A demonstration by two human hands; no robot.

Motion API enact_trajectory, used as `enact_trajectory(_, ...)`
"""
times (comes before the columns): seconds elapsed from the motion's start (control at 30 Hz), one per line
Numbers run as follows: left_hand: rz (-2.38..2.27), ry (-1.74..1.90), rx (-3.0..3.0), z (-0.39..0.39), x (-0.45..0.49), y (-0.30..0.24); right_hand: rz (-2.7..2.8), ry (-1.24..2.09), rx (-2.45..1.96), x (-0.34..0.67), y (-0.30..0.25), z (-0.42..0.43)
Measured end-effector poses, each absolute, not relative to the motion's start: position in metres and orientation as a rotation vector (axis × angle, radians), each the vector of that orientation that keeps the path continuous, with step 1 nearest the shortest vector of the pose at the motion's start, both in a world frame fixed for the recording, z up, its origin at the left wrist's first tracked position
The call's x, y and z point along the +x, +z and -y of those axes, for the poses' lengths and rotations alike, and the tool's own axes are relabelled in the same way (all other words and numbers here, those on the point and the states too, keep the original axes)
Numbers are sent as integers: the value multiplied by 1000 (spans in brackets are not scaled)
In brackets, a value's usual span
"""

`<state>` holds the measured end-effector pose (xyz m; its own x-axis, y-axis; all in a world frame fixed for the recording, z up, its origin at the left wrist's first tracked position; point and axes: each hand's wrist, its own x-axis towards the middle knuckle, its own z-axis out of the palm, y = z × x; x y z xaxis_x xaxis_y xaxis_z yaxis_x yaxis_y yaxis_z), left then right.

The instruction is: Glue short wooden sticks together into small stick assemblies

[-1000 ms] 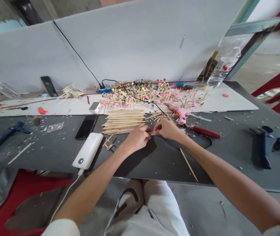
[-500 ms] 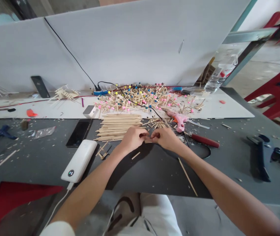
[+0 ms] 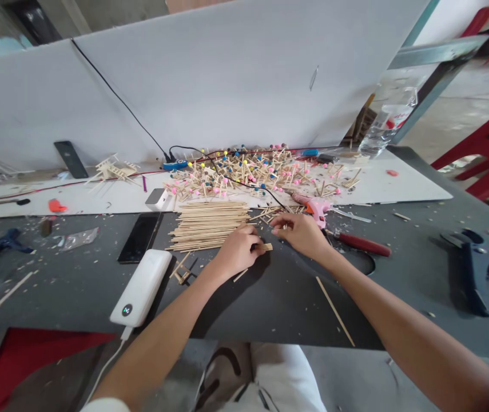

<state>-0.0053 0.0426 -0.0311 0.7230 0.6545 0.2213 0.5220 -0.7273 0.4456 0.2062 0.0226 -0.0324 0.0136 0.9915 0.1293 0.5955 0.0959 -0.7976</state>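
My left hand [image 3: 239, 249] is closed, its fingertips gripping short wooden sticks [image 3: 265, 247] that lie side by side just above the dark table. To its right, my right hand [image 3: 302, 233] is pinched, with a pale speck at its fingertips too small to name. The hands are a little apart. Behind the left hand lies a bundle of long thin wooden sticks [image 3: 207, 223]. Short cut sticks [image 3: 265, 213] are scattered beyond the right hand. A loose short stick [image 3: 241, 275] rests below the left hand.
A pink glue gun [image 3: 318, 212] and a red-handled tool [image 3: 364, 245] lie right of my right hand, with blue pruning shears [image 3: 473, 266] farther out. Left are a white power bank [image 3: 141, 289] and a black phone [image 3: 140, 237]. Ball-tipped sticks [image 3: 244, 171] are heaped behind.
My hands have moved apart: the right went right and slightly up, the left slightly lower. The short sticks now show clearly in my left fingers. The view has shifted slightly.
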Motion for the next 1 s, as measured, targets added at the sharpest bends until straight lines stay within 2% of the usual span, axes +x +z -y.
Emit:
enact_trajectory(0.47,-1014,631,2378,-39,-4,-26,1717,589,-1548,208,-22,-22)
enact_trajectory(0.67,-1076,905,1951,-42,-7,-24,1784,632,-1494,203,-11,-14)
enact_trajectory(1.0,-1052,1025,1559,-46,-8,-25,1759,673,-1367,198,-12,-11)
